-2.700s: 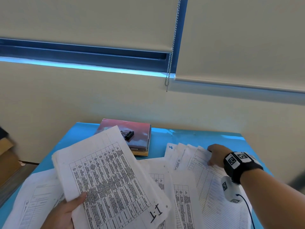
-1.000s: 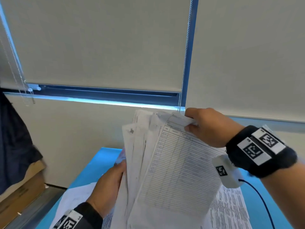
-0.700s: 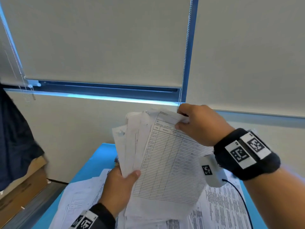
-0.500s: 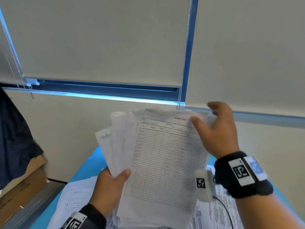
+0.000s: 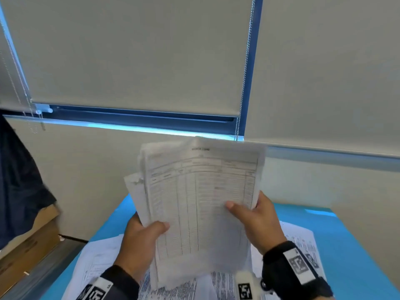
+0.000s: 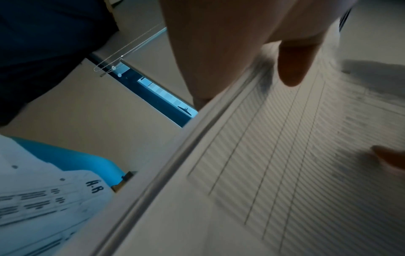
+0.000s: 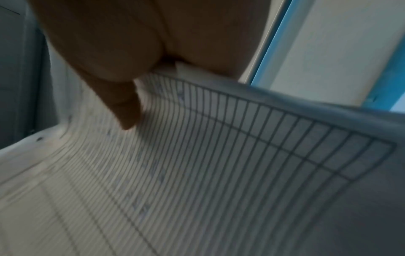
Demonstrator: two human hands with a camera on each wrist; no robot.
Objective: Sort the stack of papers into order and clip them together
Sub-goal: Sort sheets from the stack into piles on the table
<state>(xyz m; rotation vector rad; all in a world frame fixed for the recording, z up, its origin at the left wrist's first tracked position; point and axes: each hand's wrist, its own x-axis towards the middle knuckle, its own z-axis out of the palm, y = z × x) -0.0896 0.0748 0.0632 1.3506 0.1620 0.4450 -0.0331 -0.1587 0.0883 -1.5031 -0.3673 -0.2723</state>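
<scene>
Papers point(image 5: 201, 204): upright, clamped in left hand point(image 5: 138, 245) and right hand point(image 5: 259, 221); we should tap edges flush on worktop point(image 5: 346, 245).

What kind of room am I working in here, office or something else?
Most likely an office or records room. Roller blinds with bead chains cover the window, printed forms lie spread on a blue table, and both hands hold a stack of papers with ruled tables on them. A cardboard box sits at the left.
</scene>
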